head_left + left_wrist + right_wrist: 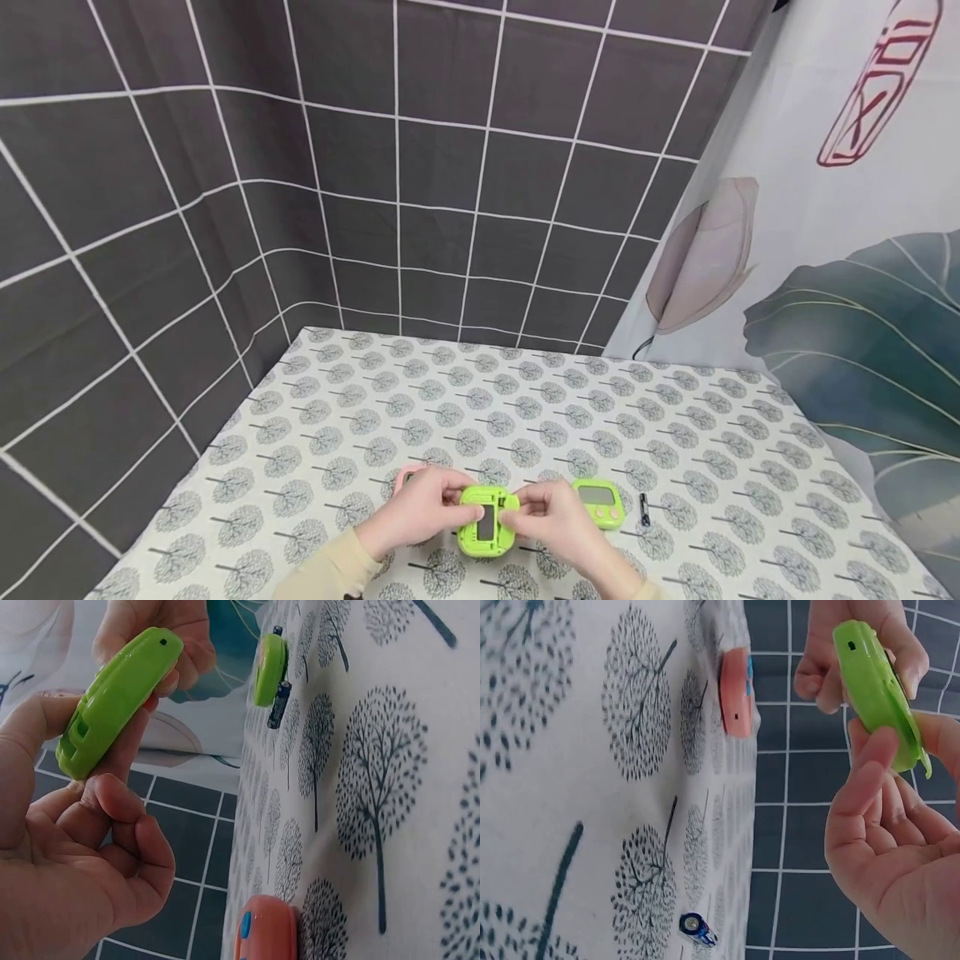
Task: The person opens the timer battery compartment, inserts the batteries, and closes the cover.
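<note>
Both hands hold a lime-green digital timer point(467, 542) above the table, a dark rectangular panel facing up. My left hand point(423, 510) pinches its left side, thumb on top near the panel. The right hand point(562, 525) grips the opposite side, its thumb by a slot at the edge. In the right wrist view a thin green flap point(928, 763) sticks out from the timer near the right fingers. The timer's underside is hidden in the head view. Just right of the right hand lies a second green timer point(600, 502), with a grey screen and pink buttons.
A small dark battery point(644, 509) lies right of the second timer; the left wrist view shows battery ends point(279, 705) beside it. Partly behind the left hand lies a pink timer point(405, 475). A tree-print cloth point(450, 417) covers the table, with a dark grid curtain point(442, 167) behind.
</note>
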The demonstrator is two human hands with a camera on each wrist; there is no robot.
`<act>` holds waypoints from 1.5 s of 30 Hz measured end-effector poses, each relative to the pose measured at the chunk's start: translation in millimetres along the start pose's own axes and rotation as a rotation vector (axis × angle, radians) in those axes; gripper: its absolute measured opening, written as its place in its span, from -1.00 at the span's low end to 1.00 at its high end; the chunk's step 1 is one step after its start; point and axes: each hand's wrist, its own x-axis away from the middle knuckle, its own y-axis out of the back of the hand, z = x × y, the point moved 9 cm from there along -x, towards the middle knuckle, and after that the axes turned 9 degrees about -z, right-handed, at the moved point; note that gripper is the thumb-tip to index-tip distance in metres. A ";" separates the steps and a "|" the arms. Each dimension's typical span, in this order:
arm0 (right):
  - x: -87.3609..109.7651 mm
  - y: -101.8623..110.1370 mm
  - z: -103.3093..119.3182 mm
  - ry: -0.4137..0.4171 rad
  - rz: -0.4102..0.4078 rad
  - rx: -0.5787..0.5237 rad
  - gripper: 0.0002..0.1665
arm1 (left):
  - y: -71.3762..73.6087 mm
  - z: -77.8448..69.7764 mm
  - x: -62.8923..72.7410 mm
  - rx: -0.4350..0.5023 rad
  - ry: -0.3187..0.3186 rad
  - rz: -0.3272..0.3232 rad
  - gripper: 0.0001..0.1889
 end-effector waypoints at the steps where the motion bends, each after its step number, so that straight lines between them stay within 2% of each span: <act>1: -0.1 -0.2 -0.1 0.001 0.006 -0.004 -0.75 | 0.1 -0.3 -0.1 0.001 -0.001 0.002 -0.85; 10: 2.0 -2.4 2.6 -0.011 0.065 -0.067 -0.69 | 0.1 0.4 -0.7 0.025 -0.002 0.011 -0.81; 14: 3.0 -1.9 4.5 -0.009 0.075 -0.053 -0.66 | 0.6 0.7 -0.7 0.015 -0.002 0.006 -0.80; 20: 2.6 1.0 9.7 0.039 0.042 0.020 -0.61 | 3.0 1.7 -1.3 -0.011 0.009 -0.016 -0.77; 26: 3.4 5.4 12.1 0.030 -0.022 -0.013 -0.48 | 7.1 3.1 -2.5 -0.035 0.014 -0.049 -0.72; 34: 4.7 7.5 16.8 0.102 -0.055 -0.056 -0.64 | 6.6 4.9 -3.3 -0.028 0.023 -0.047 -0.72; 38: 5.1 7.8 14.5 0.091 -0.054 -0.076 -0.67 | 6.9 4.8 -3.3 -0.038 0.022 -0.053 -0.70; 41: 5.8 6.3 14.0 0.091 -0.031 -0.103 -0.69 | 7.7 4.1 -3.1 -0.087 0.006 -0.059 -0.72; 45: 6.7 2.0 15.6 0.098 0.018 -0.124 -0.72 | 5.8 4.8 -2.8 -0.080 0.001 -0.041 -0.75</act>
